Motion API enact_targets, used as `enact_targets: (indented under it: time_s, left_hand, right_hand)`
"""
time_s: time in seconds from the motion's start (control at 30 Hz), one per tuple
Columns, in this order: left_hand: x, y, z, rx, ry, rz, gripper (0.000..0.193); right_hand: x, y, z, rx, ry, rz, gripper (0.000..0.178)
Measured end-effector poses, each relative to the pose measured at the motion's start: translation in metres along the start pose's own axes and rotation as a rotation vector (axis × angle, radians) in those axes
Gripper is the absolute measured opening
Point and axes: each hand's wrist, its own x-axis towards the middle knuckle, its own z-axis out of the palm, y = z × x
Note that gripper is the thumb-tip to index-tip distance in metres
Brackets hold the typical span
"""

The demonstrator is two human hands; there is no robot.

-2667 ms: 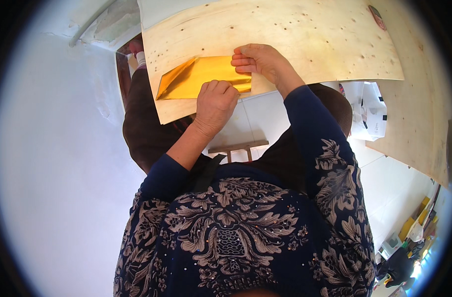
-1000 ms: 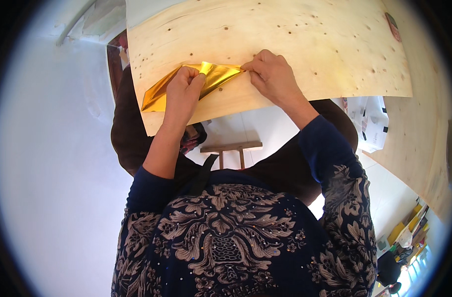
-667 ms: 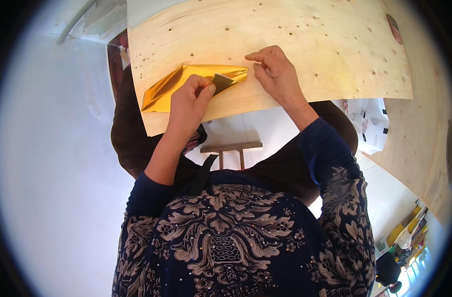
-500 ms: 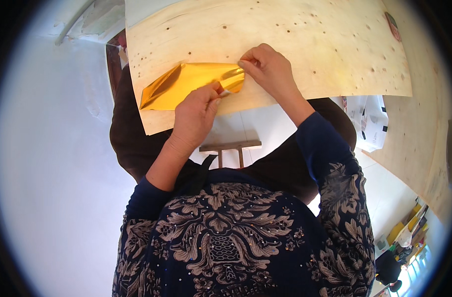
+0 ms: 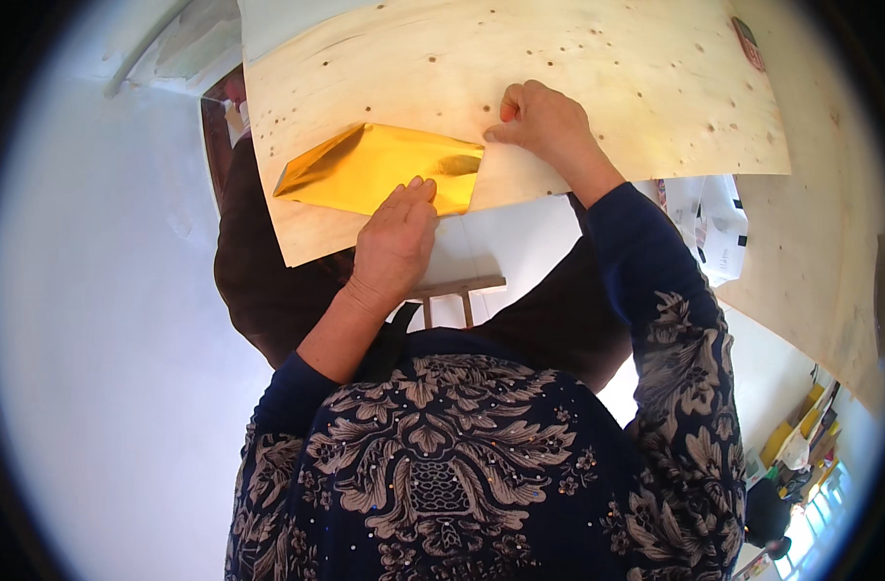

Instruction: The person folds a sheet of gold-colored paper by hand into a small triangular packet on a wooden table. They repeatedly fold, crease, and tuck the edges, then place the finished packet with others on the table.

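A shiny gold foil paper (image 5: 384, 160) lies on the pale wooden board. Its left end is folded in to a slanted point, and its right end is cut straight. My left hand (image 5: 396, 232) rests on the paper's near edge, fingers stretched flat and pressing down, gripping nothing. Just off the right end, my right hand (image 5: 549, 126) is over bare wood. Its thumb and curled forefinger are apart, with nothing visible between them. The other fingers of that hand are curled and partly hidden.
The wooden board (image 5: 636, 58) reaches over my lap. A small red handheld device, perhaps a phone, (image 5: 748, 44) lies at its far right. A white plastic bag (image 5: 721, 228) hangs below the right edge. Under the board stands a small wooden stool (image 5: 457, 289).
My right hand has let go of the paper's right end and moved a little right. My left hand has gone from pinching the near edge to lying flat on it. The paper now lies flatter.
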Motion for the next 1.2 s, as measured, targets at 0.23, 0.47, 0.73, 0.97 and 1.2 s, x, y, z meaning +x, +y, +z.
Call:
enact_targets:
  time_s: [0.23,0.47,0.73,0.97,1.2]
  left_hand:
    - [-0.003,-0.005,-0.001,0.027,0.018,0.022,0.015]
    - [-0.006,-0.006,-0.003,0.023,0.022,0.004,0.018]
    - [-0.007,-0.008,-0.004,-0.003,0.047,0.015,0.016]
    - [-0.008,-0.010,-0.008,-0.042,0.080,0.030,0.019]
    - [0.002,-0.003,-0.024,-0.206,-0.053,-0.238,0.012]
  right_hand:
    - [-0.009,-0.032,0.040,-0.049,0.422,-0.220,0.056]
    - [-0.019,-0.012,0.047,-0.181,0.358,-0.032,0.084]
    - [-0.025,-0.034,0.030,-0.241,0.354,-0.390,0.054]
    - [-0.052,-0.026,0.031,-0.237,0.045,-0.713,0.049]
    - [-0.068,0.001,0.022,-0.264,0.089,-0.694,0.051]
